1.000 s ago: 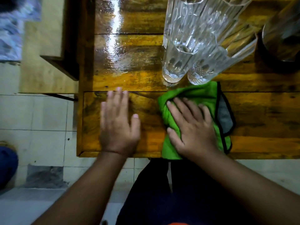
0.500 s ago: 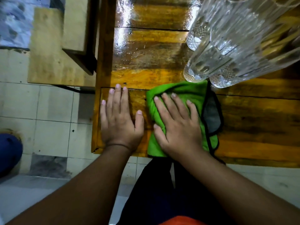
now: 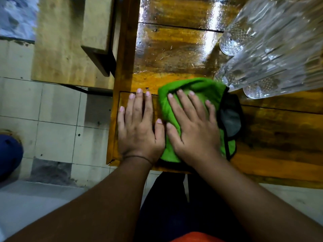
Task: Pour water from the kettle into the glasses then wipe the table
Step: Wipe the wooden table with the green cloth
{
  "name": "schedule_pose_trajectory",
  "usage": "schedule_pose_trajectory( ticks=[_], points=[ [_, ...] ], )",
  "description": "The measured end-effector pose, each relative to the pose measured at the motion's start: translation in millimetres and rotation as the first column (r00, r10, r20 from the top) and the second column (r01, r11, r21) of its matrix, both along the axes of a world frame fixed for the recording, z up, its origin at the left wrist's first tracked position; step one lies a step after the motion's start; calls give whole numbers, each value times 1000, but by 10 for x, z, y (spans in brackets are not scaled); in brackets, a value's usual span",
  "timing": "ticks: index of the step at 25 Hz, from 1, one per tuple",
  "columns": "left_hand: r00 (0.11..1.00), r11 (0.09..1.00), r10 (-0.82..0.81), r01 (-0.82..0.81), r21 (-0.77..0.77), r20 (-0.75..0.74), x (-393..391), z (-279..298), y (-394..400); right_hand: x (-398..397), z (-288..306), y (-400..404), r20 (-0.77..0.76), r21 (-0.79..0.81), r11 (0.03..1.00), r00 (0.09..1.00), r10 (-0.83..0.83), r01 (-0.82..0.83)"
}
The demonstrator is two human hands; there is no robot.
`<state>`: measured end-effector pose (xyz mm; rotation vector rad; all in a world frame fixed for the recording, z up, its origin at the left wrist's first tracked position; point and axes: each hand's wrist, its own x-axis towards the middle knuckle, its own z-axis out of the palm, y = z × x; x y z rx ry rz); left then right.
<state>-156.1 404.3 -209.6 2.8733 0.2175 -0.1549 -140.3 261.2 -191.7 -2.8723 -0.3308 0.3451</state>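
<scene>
A green cloth (image 3: 197, 89) with a black hem and grey underside lies on the wooden table (image 3: 279, 145) near its front left corner. My right hand (image 3: 194, 130) presses flat on the cloth, fingers spread. My left hand (image 3: 139, 128) rests flat on the bare wood just left of it, thumb touching the cloth's edge. Tall clear ribbed glasses (image 3: 272, 55) stand at the upper right, right behind the cloth; their bases almost touch it. The kettle is out of view.
The far part of the tabletop (image 3: 174, 49) shines wet. A wooden bench (image 3: 70, 49) stands left of the table over a tiled floor (image 3: 57, 119). A blue object (image 3: 8, 154) sits at the left edge. My dark-clothed legs are below the table edge.
My right hand has slid the green cloth leftward until it meets my left hand. The view has shifted left, so the glasses now sit at the right edge.
</scene>
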Motion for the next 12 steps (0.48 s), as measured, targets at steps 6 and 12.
schedule_pose_trajectory(
  ticks=[6,12],
  points=[
    [1000,1000,1,-1,0,2,22,-14,3,-470,17,-264,-41,-33,999,999,20,-22],
    [1000,1000,-6,6,13,0,21,-4,-3,257,-5,148,-5,30,992,993,-122,122]
  ],
)
